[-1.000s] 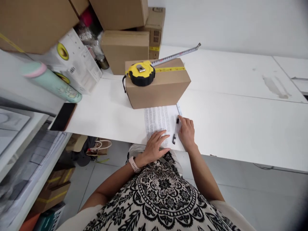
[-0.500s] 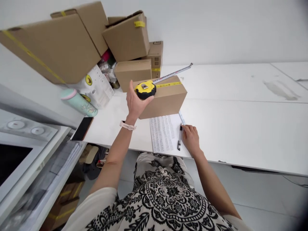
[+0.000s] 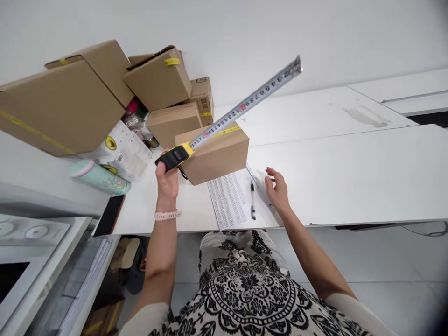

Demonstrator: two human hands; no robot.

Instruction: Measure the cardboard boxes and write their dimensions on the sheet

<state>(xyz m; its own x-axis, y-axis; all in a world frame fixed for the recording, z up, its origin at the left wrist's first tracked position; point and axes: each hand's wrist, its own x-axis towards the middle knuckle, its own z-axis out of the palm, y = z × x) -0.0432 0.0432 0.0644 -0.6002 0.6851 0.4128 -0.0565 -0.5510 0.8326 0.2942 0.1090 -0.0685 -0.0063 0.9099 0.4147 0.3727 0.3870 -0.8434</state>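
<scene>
My left hand [image 3: 167,181] is closed around the case of a yellow and black tape measure [image 3: 175,157]. Its blade slants out up and to the right, in front of a cardboard box [image 3: 219,156] with yellow tape on top. My right hand [image 3: 277,189], empty with its fingers loosely bent and apart, hovers at the right edge of a printed sheet [image 3: 229,200]. A black-capped clear pen [image 3: 252,200] lies on the paper to the left of that hand. Part of a pale blue ruler-like strip [image 3: 252,173] shows beside the box.
Several cardboard boxes [image 3: 157,84] are piled at the back left against the wall. In front of them are a white avocado-print package [image 3: 122,149], a mint bottle [image 3: 101,177] lying tilted and a dark phone [image 3: 110,214]. The white table [image 3: 336,177] extends to the right.
My left hand has swung left and toward me and turned the tape measure, so its blade now points higher with numbers facing me. My right hand has lifted away from the pen.
</scene>
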